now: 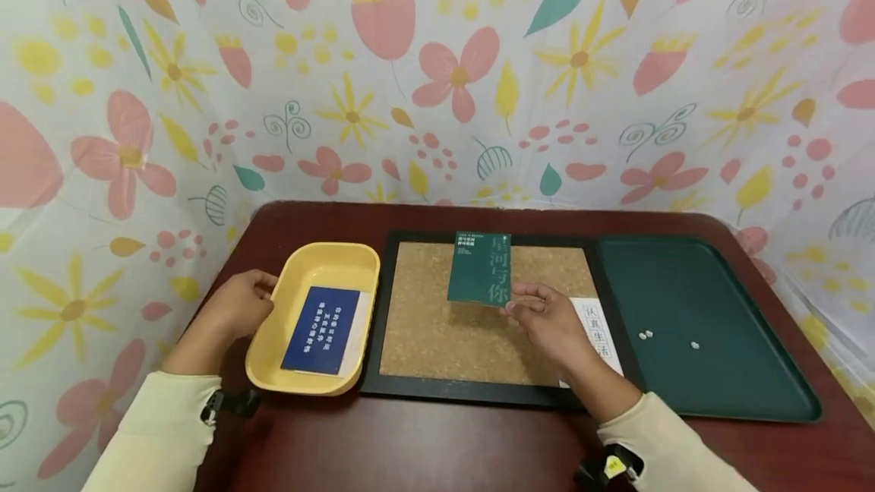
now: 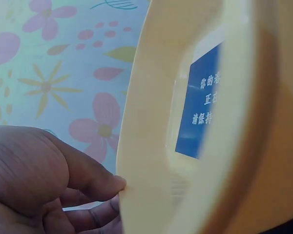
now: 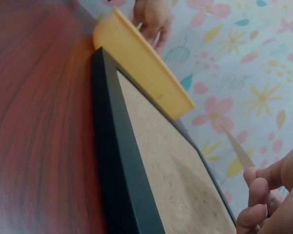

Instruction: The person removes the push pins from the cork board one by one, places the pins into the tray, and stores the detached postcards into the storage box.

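My right hand (image 1: 550, 329) pinches a dark green printed card (image 1: 478, 272) by its lower right corner, held above the cork board (image 1: 417, 325). In the right wrist view that card (image 3: 238, 148) shows nearly edge-on between thumb and fingers. At the left, my left hand (image 1: 241, 304) grips the rim of a yellow plastic tray (image 1: 321, 255); thumb and fingertips pinch the tray's edge in the left wrist view. Inside the tray lies a blue card (image 1: 317, 332) with white characters, over a paler card. A white card with black characters (image 1: 591, 325) lies at the board's right side, partly behind my right forearm.
The black-framed board lies between the yellow tray and a dark green tray (image 1: 683, 287). Several small whitish pieces (image 1: 694, 345) sit in the green tray. All stand on a dark red-brown table (image 1: 424, 439), with a flower-patterned cloth (image 1: 424, 120) behind and at both sides.
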The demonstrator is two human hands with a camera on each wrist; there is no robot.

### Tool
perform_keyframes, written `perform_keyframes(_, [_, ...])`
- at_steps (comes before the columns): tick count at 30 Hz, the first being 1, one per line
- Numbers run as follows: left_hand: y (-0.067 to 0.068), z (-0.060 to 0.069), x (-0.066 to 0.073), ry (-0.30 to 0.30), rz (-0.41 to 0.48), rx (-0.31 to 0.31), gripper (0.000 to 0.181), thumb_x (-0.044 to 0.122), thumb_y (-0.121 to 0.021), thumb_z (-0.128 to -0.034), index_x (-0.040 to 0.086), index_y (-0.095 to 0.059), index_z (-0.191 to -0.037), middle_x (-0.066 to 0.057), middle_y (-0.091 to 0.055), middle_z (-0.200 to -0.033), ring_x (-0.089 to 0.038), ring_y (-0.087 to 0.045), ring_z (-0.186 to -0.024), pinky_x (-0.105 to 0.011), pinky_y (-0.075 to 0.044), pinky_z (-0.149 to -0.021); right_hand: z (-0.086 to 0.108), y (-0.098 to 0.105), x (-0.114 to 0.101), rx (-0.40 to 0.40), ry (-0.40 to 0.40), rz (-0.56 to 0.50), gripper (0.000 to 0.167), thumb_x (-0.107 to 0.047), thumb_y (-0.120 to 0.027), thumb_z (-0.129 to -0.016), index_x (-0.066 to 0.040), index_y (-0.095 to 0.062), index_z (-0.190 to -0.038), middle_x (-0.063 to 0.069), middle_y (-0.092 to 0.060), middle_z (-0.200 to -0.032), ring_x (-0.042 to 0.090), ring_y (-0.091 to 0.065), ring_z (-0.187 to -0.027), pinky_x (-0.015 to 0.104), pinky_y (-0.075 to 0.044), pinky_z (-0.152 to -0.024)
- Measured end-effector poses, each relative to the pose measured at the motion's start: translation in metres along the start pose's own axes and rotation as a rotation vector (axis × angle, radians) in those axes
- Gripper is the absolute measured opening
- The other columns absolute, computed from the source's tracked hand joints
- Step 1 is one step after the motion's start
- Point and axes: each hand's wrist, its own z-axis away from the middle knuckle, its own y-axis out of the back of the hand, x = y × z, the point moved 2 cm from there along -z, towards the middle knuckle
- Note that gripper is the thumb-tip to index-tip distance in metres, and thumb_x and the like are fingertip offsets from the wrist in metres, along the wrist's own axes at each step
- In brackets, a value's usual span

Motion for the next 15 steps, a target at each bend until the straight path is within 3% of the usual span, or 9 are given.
perform_keyframes(3, [0.007,-0.001,0.009,0.007,-0.024,0.023,0.043,-0.002,-0.053,-0.0889,-0.011,-0.055,-0.13,-0.02,-0.061,-0.098,-0.028,-0.062,-0.077,-0.035,-0.052,-0.058,0.0,-0.003,-0.006,-0.006,0.001,-0.006,0.039,-0.009,-0.06,-0.104,0.002,-0.051,-0.14,0.016,-0.072,-0.112,0.03,-0.067,-0.105,0.031,-0.053,-0.072])
perform_keyframes(10, [0.001,0.0,0.011,0.051,0.015,0.03,0.043,-0.005,-0.051,-0.0873,-0.01,-0.054,-0.13,-0.019,-0.06,-0.093,-0.025,-0.06,-0.062,-0.036,-0.052,-0.05,0.005,0.003,0.004,0.028,0.007,0.002,0.039,-0.009,-0.06,-0.103,0.003,-0.052,-0.14,0.018,-0.07,-0.117,0.035,-0.065,-0.11,0.04,-0.055,-0.082])
perform_keyframes(15, [0.0,-0.003,0.015,0.057,0.032,0.016,0.043,-0.005,-0.05,-0.0873,-0.009,-0.054,-0.13,-0.015,-0.058,-0.084,-0.022,-0.053,-0.05,-0.033,-0.048,-0.046,0.007,0.015,0.002,0.048,0.003,0.013,0.039,-0.008,-0.06,-0.103,0.003,-0.052,-0.14,0.019,-0.072,-0.115,0.031,-0.067,-0.103,0.034,-0.054,-0.075])
